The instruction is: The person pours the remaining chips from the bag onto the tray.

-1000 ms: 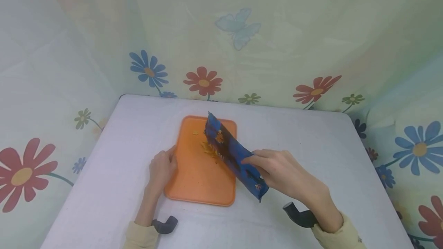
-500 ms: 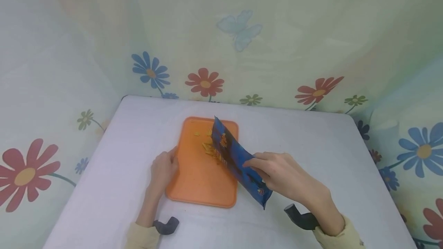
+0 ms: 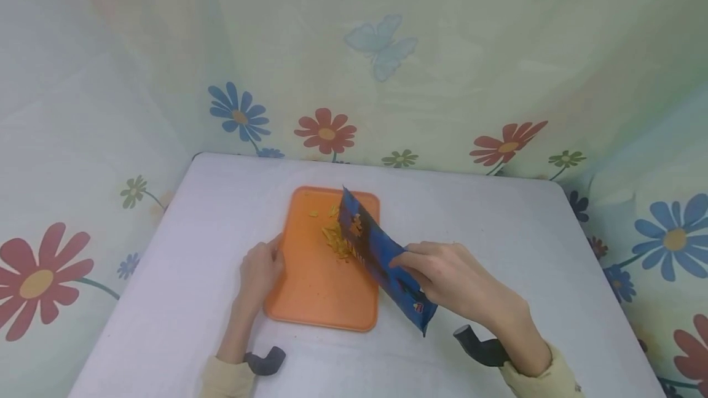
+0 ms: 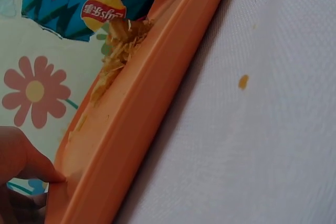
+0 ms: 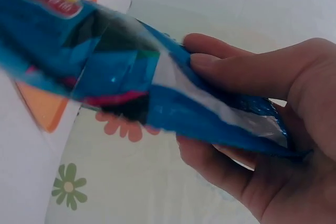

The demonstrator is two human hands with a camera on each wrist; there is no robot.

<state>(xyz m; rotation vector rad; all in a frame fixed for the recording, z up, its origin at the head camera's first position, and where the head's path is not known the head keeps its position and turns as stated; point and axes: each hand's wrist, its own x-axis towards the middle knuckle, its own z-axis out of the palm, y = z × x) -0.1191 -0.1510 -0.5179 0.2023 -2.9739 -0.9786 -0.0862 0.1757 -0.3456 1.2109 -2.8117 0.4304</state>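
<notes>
A flat orange tray (image 3: 315, 293) lies on the white table, and my left hand (image 3: 262, 269) grips its left edge. In the left wrist view the thumb (image 4: 39, 163) presses on the tray's rim while other fingers sit lower, partly out of frame. My right hand (image 3: 442, 272) holds a blue Lay's chip bag (image 3: 381, 250), tilted over the tray's right side. The right wrist view has the bag (image 5: 121, 72) pinched between thumb and fingers. A small heap of yellow, stick-like chips (image 3: 334, 239) lies on the tray at the bag's lower left side, partly hidden by it.
A white cloth covers the table (image 3: 487, 226). On it, beside the tray, lies a small brown crumb (image 4: 243, 82). Flower-printed curtains (image 3: 431, 103) hang behind and at both sides. A black curved mount (image 3: 481, 347) sits on each wrist.
The bag has shifted a little to the right and nearer, with the right hand. More chips now show on the tray. The left hand has stayed at the tray's edge.
</notes>
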